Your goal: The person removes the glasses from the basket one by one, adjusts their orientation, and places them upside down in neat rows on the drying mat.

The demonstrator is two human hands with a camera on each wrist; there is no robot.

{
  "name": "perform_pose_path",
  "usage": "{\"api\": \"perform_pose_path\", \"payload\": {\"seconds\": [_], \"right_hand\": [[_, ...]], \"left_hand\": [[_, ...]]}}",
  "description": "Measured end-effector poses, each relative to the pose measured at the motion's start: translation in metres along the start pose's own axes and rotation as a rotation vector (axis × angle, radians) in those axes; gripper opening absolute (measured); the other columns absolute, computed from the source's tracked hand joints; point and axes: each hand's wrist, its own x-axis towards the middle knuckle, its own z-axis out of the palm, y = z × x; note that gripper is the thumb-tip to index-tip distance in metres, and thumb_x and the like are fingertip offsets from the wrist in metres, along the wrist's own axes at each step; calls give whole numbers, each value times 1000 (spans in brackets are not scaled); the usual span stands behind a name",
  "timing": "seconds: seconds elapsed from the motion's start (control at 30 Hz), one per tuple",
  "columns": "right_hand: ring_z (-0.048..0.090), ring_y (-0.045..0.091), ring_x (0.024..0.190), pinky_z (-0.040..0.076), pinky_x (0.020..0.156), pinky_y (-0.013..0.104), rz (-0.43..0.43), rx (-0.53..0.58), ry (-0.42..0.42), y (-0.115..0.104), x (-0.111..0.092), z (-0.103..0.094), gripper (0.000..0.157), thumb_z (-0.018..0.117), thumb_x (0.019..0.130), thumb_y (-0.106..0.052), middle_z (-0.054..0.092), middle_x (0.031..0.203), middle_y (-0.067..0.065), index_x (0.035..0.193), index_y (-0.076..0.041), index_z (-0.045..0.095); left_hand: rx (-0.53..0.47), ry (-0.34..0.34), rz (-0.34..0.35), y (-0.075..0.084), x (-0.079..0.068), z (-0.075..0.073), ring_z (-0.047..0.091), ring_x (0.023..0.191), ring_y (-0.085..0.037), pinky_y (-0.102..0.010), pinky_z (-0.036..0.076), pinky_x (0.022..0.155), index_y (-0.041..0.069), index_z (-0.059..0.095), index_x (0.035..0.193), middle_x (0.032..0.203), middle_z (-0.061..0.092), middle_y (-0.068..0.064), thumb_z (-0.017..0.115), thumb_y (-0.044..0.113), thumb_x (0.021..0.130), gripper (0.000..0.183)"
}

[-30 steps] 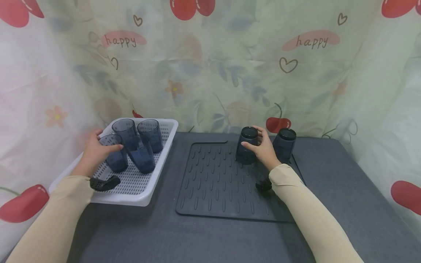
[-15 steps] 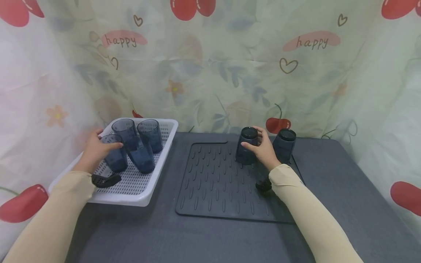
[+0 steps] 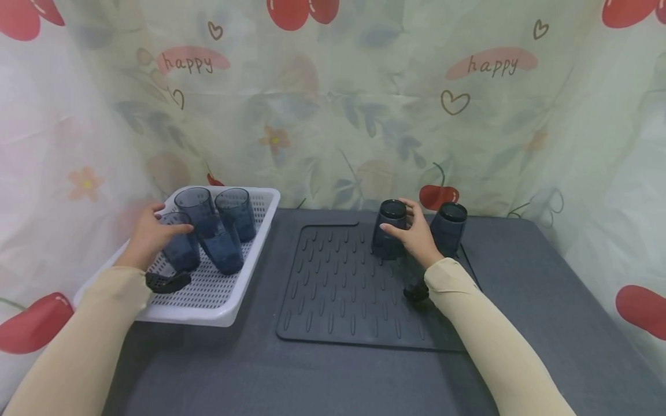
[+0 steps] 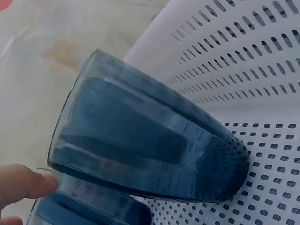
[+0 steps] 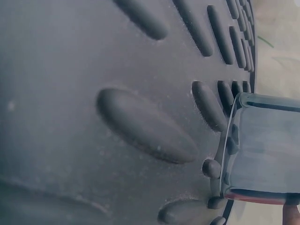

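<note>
In the head view my left hand (image 3: 151,236) grips a blue-tinted drinking glass (image 3: 183,254) standing in the white basket, thumb in front and fingers at the far side of its rim. Beside it a second glass (image 3: 224,251) leans at a tilt, and two more, a back-left glass (image 3: 192,202) and a back-right glass (image 3: 240,216), stand behind. My right hand (image 3: 418,236) holds an upside-down glass (image 3: 387,240) on the black ribbed drying mat, thumb and fingers round its upper part. Another inverted glass (image 3: 448,234) stands to its right.
The white perforated basket (image 3: 224,316) sits on the left of the dark grey table (image 3: 312,381). The drying mat (image 3: 333,294) lies right of centre with a raised edge. A patterned curtain (image 3: 333,144) hangs behind and at both sides.
The left wrist has risen very slightly, with the hand still at the same glass. The right hand and the glasses on the mat stay in place.
</note>
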Motion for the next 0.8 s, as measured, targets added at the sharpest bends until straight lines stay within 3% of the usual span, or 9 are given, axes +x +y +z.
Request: {"api": "perform_pose_path", "payload": {"seconds": [0.23,0.4,0.6,0.8], "right_hand": [[42,40,131,39,105,56,3,-4,-11,-26,-16,1,78,69,89,-13,35,143,24,151,-9,22],[42,39,131,39,105,56,1,-13,-10,-31,-20,2,77,69,90,-13,36,142,23,151,-8,23],[43,40,130,40,104,56,-9,-6,-10,-28,-19,2,77,69,90,-13,35,142,24,151,-8,22],[45,35,129,41,103,53,-19,-8,6,2,-1,0,80,73,87,-22,37,143,18,151,-18,24]], "left_hand": [[18,-13,1,-2,0,-1,18,140,-53,-61,24,112,-8,6,151,155,8,-35,68,12,86,93],[56,-12,0,-3,0,0,18,140,-53,-61,23,112,-9,6,150,155,9,-34,69,14,85,93],[77,-15,-15,-3,0,0,18,140,-53,-61,23,113,-8,6,150,155,10,-34,70,13,84,95],[97,-17,-23,-2,-1,0,17,140,-53,-62,21,113,-8,7,150,155,10,-34,70,12,82,95]]}}
